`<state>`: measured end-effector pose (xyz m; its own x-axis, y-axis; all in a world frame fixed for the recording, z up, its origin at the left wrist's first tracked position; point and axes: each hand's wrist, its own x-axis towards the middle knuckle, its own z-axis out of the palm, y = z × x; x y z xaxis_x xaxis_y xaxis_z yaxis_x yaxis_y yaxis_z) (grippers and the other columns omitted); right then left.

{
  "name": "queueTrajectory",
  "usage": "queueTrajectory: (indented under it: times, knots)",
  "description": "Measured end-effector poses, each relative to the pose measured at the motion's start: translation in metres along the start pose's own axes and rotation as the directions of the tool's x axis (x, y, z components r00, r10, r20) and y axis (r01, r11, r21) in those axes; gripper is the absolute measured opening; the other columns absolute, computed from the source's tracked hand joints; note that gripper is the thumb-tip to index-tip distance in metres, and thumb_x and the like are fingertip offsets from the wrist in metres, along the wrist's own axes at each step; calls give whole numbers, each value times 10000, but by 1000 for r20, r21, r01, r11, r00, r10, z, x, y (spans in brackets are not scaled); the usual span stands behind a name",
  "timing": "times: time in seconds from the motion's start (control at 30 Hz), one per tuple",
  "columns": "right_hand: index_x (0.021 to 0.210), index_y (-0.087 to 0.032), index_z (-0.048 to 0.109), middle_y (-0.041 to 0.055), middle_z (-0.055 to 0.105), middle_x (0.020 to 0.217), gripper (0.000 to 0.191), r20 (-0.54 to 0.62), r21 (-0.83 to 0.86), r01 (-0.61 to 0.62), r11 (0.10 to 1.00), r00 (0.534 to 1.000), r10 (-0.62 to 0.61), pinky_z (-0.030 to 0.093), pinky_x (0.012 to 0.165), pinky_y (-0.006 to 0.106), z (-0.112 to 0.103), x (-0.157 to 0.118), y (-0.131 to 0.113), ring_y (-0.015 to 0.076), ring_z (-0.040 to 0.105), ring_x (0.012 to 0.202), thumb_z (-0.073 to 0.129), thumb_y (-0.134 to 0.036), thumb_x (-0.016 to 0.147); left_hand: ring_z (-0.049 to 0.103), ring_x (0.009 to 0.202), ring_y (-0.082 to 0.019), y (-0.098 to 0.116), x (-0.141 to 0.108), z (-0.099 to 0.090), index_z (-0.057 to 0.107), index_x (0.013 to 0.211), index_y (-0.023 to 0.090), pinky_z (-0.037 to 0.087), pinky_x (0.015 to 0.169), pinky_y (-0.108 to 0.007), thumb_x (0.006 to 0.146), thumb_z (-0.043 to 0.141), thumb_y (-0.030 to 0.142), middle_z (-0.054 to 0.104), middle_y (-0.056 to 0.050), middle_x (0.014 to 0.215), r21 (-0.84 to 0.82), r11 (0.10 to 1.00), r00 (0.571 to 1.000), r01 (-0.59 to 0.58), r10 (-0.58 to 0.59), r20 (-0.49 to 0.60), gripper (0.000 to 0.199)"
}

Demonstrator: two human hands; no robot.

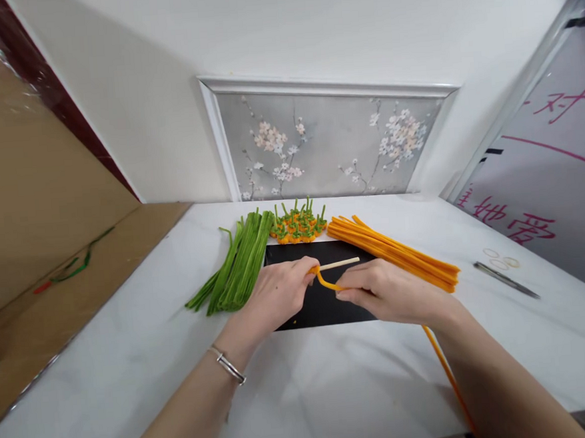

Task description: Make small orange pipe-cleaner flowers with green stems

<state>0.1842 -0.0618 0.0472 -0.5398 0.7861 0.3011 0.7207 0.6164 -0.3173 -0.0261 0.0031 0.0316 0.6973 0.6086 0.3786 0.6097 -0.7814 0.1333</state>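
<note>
My left hand (287, 286) is closed around one end of a thin pale wooden stick (340, 264), which points to the right. An orange pipe cleaner (330, 285) is bent round the stick at my left fingertips. Between thumb and fingers, my right hand (377, 290) pinches the same pipe cleaner a little to the right. Its long tail hangs below my right wrist toward the table's front edge. Both hands are over a black mat (324, 313).
Green pipe cleaners (245, 262) lie in a bundle at left, orange pipe cleaners (395, 252) at right. Several small orange-and-green pieces (297, 225) stand behind the mat. Tweezers (507, 280) and thin rings (498, 258) lie far right. Cardboard (51, 289) borders the white table (146, 349).
</note>
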Motion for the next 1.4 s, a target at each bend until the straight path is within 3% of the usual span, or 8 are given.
queueTrajectory:
  times: [0.2, 0.4, 0.5, 0.73, 0.87, 1.03, 1.2, 1.4]
  knots:
    - [932, -214, 673, 33, 656, 851, 204, -233, 37, -12, 999, 972, 21, 448, 697, 278, 2, 3, 14, 155, 600, 765, 484, -287, 957, 647, 717, -180, -1, 0, 1, 576, 1041, 240, 377, 589, -247, 921, 428, 197, 699, 2, 813, -23, 999, 997, -36, 38, 74, 196]
    - [844, -209, 700, 28, 634, 766, 196, -350, 145, -50, 988, 932, 98, 463, 664, 283, 2, 8, 28, 151, 595, 696, 557, -323, 914, 651, 713, -177, 6, 0, 4, 589, 1023, 242, 384, 594, -247, 908, 450, 202, 708, 6, 828, -108, 992, 990, -62, 75, 118, 185]
    - [814, -205, 701, 22, 639, 745, 203, -312, 237, -67, 969, 939, 141, 465, 638, 286, 3, 9, 40, 151, 593, 673, 581, -349, 891, 638, 685, -154, 11, -1, 3, 592, 988, 244, 398, 621, -243, 897, 445, 175, 701, 28, 798, -209, 976, 987, -63, 92, 133, 186]
    - [787, -174, 675, -11, 591, 652, 294, -78, 370, -152, 916, 978, 194, 402, 558, 234, 15, 12, 62, 118, 515, 602, 562, -428, 883, 513, 543, -93, 18, 0, -4, 590, 864, 222, 342, 543, -210, 891, 424, 146, 639, 57, 694, -387, 921, 981, -38, 108, 161, 184]
    - [801, -145, 665, -19, 539, 605, 348, 2, 394, -154, 906, 986, 167, 360, 514, 206, 18, 13, 53, 97, 462, 560, 484, -413, 930, 453, 501, -82, 15, 1, -5, 595, 865, 212, 319, 500, -204, 898, 430, 183, 603, 55, 656, -457, 889, 992, 24, 34, 118, 171]
    - [753, -157, 640, -40, 503, 582, 275, 11, 271, -103, 957, 994, 104, 333, 525, 207, 19, 14, 34, 83, 419, 537, 489, -297, 934, 521, 562, -89, 7, 3, -6, 571, 1003, 209, 379, 547, -200, 912, 427, 203, 652, 31, 751, -491, 867, 997, 78, -78, 20, 171]
    - [630, -166, 518, -64, 398, 561, 305, 0, 173, -34, 984, 999, 34, 244, 499, 225, 22, 13, 20, 74, 295, 513, 504, -249, 923, 572, 594, -102, -1, 4, -5, 528, 1175, 240, 410, 586, -207, 906, 457, 198, 674, 44, 770, -426, 897, 986, 117, -155, -57, 282]
    - [617, -176, 462, -55, 398, 581, 315, 15, 107, 29, 994, 999, -31, 240, 536, 245, 20, 10, 7, 88, 269, 538, 511, -233, 922, 634, 667, -121, -8, 3, -2, 600, 1174, 254, 448, 639, -219, 916, 446, 201, 705, 29, 807, -324, 938, 986, 122, -151, -64, 304]
